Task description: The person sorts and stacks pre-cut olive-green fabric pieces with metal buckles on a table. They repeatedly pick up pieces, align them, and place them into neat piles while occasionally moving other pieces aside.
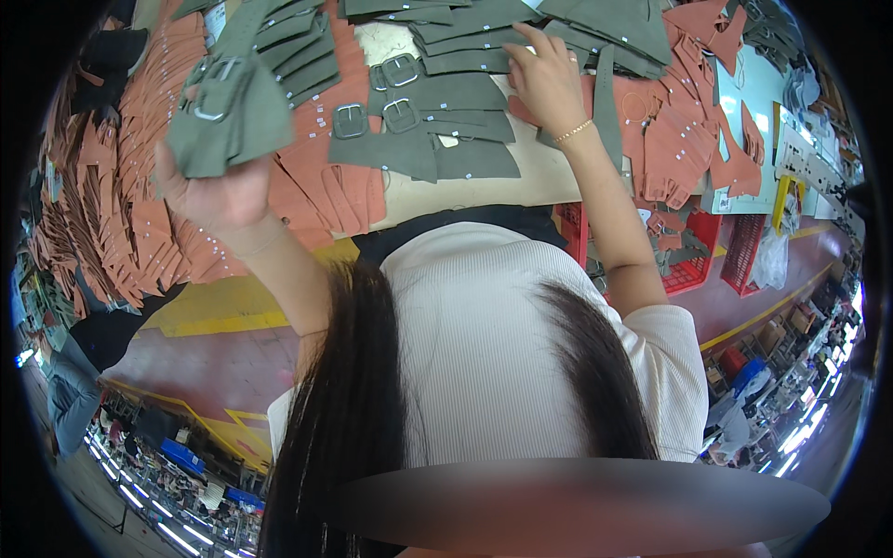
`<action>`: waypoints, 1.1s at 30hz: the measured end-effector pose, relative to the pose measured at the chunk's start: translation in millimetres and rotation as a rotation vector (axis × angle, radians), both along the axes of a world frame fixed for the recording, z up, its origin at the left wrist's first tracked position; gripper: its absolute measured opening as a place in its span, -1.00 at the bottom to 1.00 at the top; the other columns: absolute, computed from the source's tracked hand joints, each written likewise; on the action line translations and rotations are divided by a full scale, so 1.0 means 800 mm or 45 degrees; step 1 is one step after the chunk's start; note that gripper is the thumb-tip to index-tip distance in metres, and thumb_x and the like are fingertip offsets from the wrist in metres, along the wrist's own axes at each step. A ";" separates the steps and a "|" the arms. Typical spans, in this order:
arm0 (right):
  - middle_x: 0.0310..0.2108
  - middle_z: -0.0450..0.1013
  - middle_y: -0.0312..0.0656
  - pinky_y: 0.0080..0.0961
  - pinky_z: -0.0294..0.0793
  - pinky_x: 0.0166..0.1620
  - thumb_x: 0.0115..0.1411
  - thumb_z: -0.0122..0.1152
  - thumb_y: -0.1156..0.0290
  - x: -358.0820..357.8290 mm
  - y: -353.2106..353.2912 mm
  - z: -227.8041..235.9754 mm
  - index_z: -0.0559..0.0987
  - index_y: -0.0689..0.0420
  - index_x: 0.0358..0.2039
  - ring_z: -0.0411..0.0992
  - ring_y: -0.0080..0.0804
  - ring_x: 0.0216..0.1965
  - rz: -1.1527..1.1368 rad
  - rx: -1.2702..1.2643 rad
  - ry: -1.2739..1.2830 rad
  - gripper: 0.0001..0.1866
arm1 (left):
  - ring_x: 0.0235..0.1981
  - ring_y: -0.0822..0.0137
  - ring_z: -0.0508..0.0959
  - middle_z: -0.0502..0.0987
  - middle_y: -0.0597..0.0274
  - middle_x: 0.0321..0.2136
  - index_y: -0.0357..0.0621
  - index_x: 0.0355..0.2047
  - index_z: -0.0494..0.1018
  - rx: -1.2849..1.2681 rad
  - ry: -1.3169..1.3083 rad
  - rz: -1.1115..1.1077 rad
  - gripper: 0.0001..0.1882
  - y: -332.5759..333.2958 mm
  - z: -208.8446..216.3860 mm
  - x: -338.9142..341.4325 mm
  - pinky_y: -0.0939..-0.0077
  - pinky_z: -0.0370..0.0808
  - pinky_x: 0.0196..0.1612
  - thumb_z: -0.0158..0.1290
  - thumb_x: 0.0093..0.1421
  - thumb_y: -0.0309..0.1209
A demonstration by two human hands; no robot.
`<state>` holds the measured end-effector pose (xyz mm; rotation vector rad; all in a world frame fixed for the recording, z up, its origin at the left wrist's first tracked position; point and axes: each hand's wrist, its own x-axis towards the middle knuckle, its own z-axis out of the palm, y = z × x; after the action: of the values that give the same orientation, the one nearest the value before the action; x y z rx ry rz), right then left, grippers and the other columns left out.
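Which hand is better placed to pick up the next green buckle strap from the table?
Probably the right hand: it rests open on the green buckle straps on the table. The left hand already holds a bundle of straps.

The left hand [219, 191] grips a stack of grey-green buckled straps [228, 107]; the right hand [549, 79] touches straps on the table [521, 181].

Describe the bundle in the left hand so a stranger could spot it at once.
Start at the work table covered in green and orange cut pieces. At its left side, the left hand holds up a bundle of green straps. Unlike the flat rows nearby, it is lifted off the table, with a metal buckle showing.
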<state>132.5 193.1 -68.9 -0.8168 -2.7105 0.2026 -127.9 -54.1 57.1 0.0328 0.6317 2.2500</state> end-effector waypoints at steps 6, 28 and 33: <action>0.24 0.33 -0.39 0.14 0.05 0.31 0.18 0.18 0.43 -0.040 0.011 -0.003 0.58 0.07 0.01 0.16 -0.35 0.34 0.185 0.263 -0.266 -0.65 | 0.14 0.11 0.43 0.46 -0.01 0.07 -0.34 0.12 0.36 -0.452 0.200 0.006 -0.52 0.006 0.001 0.012 0.10 0.33 0.25 0.07 0.21 -0.41; 0.13 0.44 -0.18 -0.17 0.28 0.27 0.11 0.33 0.39 -0.141 -0.122 0.163 0.61 0.18 -0.11 0.33 -0.24 0.24 0.777 -0.117 0.332 -0.68 | -0.23 0.31 0.60 0.55 0.08 -0.20 -0.36 -0.02 0.39 -0.517 0.122 0.038 -0.66 0.070 -0.022 0.053 0.41 0.57 -0.20 0.07 0.36 -0.32; 0.10 0.44 -0.20 -0.12 0.26 0.26 0.12 0.32 0.38 -0.123 -0.104 0.170 0.60 0.10 -0.10 0.33 -0.14 0.22 0.944 -0.392 0.417 -0.69 | -0.03 0.19 0.57 0.51 0.07 0.00 -0.31 0.09 0.35 -0.204 0.204 0.147 -0.67 0.087 -0.013 -0.020 0.24 0.56 0.02 0.00 0.36 -0.47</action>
<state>34.0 109.7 67.3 0.1925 -2.5575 0.8417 -143.7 15.4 46.7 0.1002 0.9197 2.3156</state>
